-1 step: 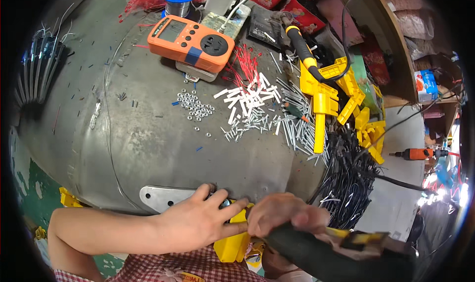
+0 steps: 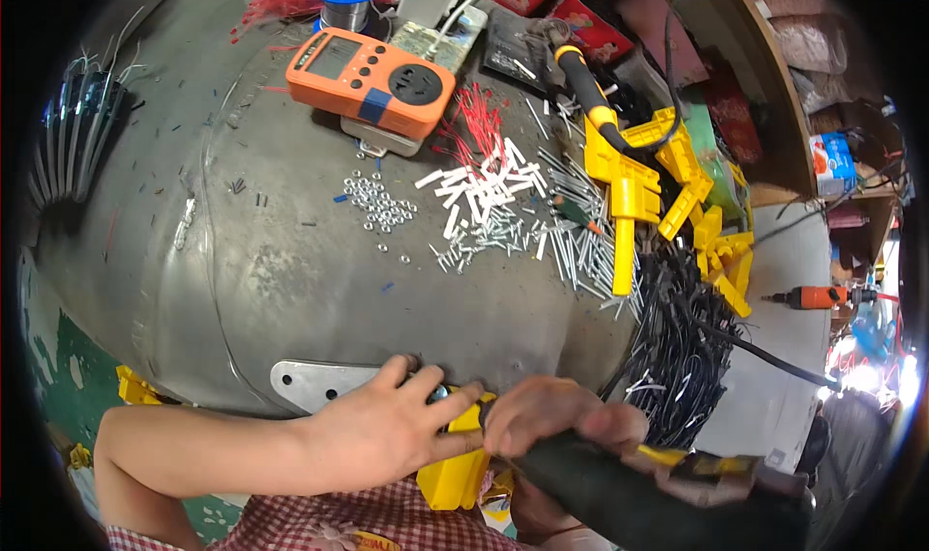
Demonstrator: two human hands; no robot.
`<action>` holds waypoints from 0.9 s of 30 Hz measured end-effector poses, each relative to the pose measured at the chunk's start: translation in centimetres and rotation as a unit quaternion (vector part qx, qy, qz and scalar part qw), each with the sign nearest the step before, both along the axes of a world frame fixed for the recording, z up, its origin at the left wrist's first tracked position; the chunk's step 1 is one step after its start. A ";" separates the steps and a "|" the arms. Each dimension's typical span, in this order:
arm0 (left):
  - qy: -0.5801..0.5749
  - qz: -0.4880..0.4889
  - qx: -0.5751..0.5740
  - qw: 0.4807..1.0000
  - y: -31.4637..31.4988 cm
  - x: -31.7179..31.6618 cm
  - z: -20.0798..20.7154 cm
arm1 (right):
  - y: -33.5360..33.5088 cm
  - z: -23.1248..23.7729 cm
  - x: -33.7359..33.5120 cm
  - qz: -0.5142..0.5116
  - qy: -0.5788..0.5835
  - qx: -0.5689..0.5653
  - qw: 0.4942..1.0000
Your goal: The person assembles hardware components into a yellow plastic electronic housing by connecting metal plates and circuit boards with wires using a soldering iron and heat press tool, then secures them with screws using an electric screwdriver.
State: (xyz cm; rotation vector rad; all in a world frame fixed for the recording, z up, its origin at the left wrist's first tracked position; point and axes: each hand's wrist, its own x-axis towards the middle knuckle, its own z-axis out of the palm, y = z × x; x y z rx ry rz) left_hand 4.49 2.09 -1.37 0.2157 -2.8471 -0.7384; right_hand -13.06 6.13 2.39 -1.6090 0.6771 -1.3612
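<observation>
My left hand (image 2: 387, 430) lies over a flat silver metal plate with holes (image 2: 308, 382) at the table's near edge. Its fingers press down around a yellow plastic part (image 2: 450, 480) that juts out below the edge. Close by on the right, my right hand (image 2: 556, 417) is wrapped round a bulky dark power tool with yellow parts (image 2: 658, 493). The tool's front end meets the yellow part near my left fingertips; fingers and blur hide the exact contact.
Beyond my hands lie nuts (image 2: 377, 203), white sleeves (image 2: 494, 188), loose screws (image 2: 581, 256) and red-tipped wires (image 2: 479, 120). An orange meter (image 2: 373, 82) sits behind them. To the right are yellow plastic shells (image 2: 634, 203), a soldering iron (image 2: 585, 87), black cables (image 2: 677, 348) and an orange-black tool (image 2: 813, 297).
Both hands keep nearly the same place and grip. The whole view has shifted very slightly, and a black cable at the right hangs differently.
</observation>
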 end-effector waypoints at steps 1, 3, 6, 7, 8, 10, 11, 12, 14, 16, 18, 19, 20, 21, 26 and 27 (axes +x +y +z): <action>-0.006 0.001 -0.004 1.000 0.1 0.0 0.2 | 0.9 0.2 0.7 -0.093 0.060 -0.005 0.994; -0.021 0.009 -0.006 1.000 0.4 0.1 0.4 | 2.2 0.9 1.0 -0.190 0.116 -0.006 0.975; -0.047 0.010 -0.026 0.998 0.6 0.0 -0.2 | 2.9 2.6 -0.1 -0.256 -0.093 0.065 0.960; -0.018 0.025 -0.026 0.999 0.7 -0.1 -0.6 | 3.2 3.1 -0.7 -0.275 -0.166 0.087 0.943; 0.011 0.040 -0.026 0.999 0.9 0.0 -0.8 | 3.5 3.6 -1.3 -0.291 -0.238 0.109 0.920; -0.002 0.072 0.012 0.997 0.9 0.6 -0.8 | 3.8 3.7 -2.6 -0.317 -0.379 0.150 0.856; -0.008 0.112 0.049 0.992 0.8 1.0 -0.7 | 4.0 2.4 -3.7 -0.294 -0.301 0.133 0.898; -0.011 0.148 0.085 0.985 0.7 1.1 -0.5 | 4.7 1.3 -5.2 -0.303 -0.306 0.129 0.893; -0.044 0.117 0.089 0.988 0.8 1.4 -0.4 | 6.4 -0.6 -8.0 -0.333 -0.453 0.181 0.807; -0.041 0.151 0.093 0.983 0.9 1.4 -0.7 | 7.9 -1.8 -9.5 -0.357 -0.476 0.179 0.783; -0.021 0.151 0.093 0.984 0.9 1.2 -1.0 | 8.7 -2.2 -9.9 -0.382 -0.500 0.179 0.756; 0.015 0.168 0.094 0.981 1.1 1.3 -1.6 | 8.6 -2.2 -9.7 -0.379 -0.507 0.177 0.753; 0.050 0.186 0.094 0.977 1.3 1.2 -1.9 | 8.4 -2.1 -9.5 -0.377 -0.514 0.175 0.751; 0.026 0.172 0.063 0.983 1.0 1.1 -1.5 | 8.1 -2.0 -9.3 -0.368 -0.513 0.176 0.755; 0.009 0.165 0.066 0.984 1.0 1.1 -1.3 | 8.2 -1.9 -9.2 -0.341 -0.494 0.169 0.781; 0.001 0.169 0.068 0.983 1.0 1.0 -1.4 | 8.2 -1.9 -9.3 -0.324 -0.490 0.168 0.792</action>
